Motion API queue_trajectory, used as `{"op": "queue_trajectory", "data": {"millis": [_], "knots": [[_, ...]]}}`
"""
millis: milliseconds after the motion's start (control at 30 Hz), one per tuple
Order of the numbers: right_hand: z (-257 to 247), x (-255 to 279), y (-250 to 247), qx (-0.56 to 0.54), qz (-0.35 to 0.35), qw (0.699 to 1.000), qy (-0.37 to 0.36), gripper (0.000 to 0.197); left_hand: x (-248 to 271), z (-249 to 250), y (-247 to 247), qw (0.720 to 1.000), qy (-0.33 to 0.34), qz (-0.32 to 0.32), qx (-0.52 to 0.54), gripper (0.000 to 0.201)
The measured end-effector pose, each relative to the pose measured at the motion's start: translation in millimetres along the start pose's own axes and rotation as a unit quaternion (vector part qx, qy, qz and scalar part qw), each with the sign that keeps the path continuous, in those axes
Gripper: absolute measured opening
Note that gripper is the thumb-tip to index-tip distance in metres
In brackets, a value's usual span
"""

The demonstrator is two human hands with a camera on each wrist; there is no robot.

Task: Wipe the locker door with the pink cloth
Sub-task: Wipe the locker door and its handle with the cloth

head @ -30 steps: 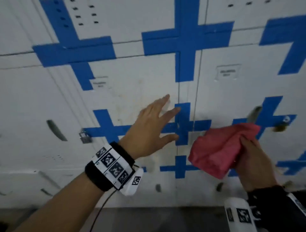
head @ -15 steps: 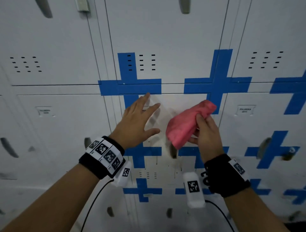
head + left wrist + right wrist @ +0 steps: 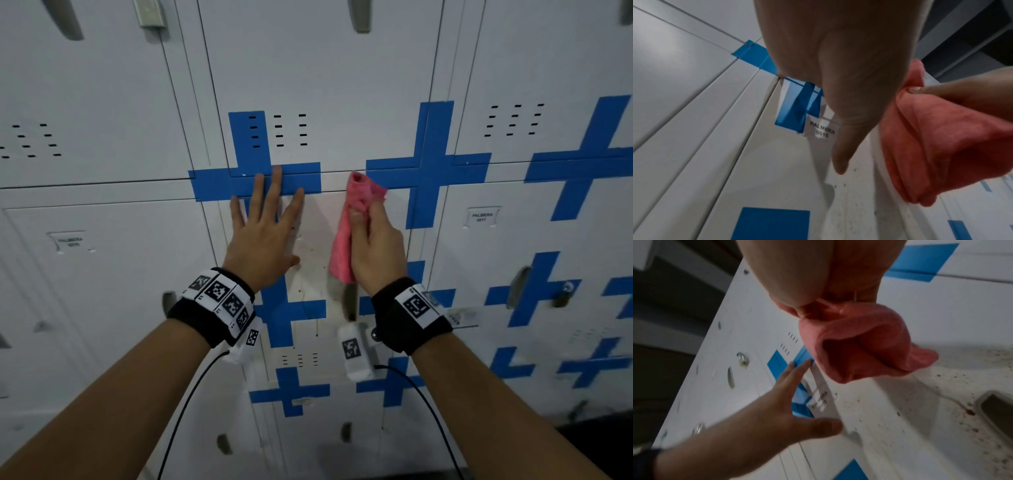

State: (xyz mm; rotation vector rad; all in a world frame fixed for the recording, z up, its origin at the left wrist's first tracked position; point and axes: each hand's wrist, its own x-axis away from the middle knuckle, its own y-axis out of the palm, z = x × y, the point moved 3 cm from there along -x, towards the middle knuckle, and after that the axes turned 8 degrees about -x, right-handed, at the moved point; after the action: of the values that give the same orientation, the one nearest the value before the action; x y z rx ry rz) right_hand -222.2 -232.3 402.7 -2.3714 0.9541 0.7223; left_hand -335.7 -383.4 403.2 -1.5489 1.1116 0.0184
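Locker door (image 3: 900,410) specks, right-wrist view only.

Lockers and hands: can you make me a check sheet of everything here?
Surface: locker door white, with brown specks and stains.
Job's things: pink cloth bunched up at the door's top.
Clutter: nothing seen.
Hands: left hand flat, fingers spread against the door; right hand grips the cloth.
Cables: black cable hangs from each wrist band.
Surroundings: blue crosses on the lockers; name label; padlock on another locker.
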Motion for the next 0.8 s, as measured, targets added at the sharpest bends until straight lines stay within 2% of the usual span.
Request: {"op": "queue_trajectory", "data": {"millis": [67, 133, 233, 400, 533, 667, 800], "knots": [[6.9, -2.9, 19.2, 0.022, -0.067, 0.997, -0.044, 0.041, -1.5, 0.0, 10.1, 0.999, 0.002, 0.023, -0.035, 0.127], [19.1, -2.1, 40.8, 0.077, -0.132, 0.982, -0.108, 0.052, -1.7, -1.8, 15.0, 0.998, 0.004, 0.049, -0.049, 0.121], [35.1, 2.6, 58.6, 0.18, -0.171, 0.952, -0.178, 0.061, -0.9, -6.9, 13.8, 0.995, 0.018, 0.071, -0.065, 0.114], [61.0, -5.1, 48.7, 0.32, -0.129, 0.92, -0.185, 0.065, 4.3, -13.0, 20.3, 0.992, -0.001, 0.068, -0.104, 0.13], [61.8, -8.5, 52.1, 0.336, -0.083, 0.925, -0.158, 0.074, 1.4, -5.0, 26.8, 0.996, -0.021, 0.025, -0.079, 0.142], [55.8, 3.2, 92.6, 0.369, -0.113, 0.9, -0.204, 0.078, -0.9, -3.7, 26.6, 0.997, -0.018, 0.019, -0.074, 0.136], [70.8, -4.7, 73.4, 0.415, -0.128, 0.871, -0.229, 0.083, 0.4, -5.1, 26.6, 0.996, -0.02, 0.007, -0.088, 0.138]]}}
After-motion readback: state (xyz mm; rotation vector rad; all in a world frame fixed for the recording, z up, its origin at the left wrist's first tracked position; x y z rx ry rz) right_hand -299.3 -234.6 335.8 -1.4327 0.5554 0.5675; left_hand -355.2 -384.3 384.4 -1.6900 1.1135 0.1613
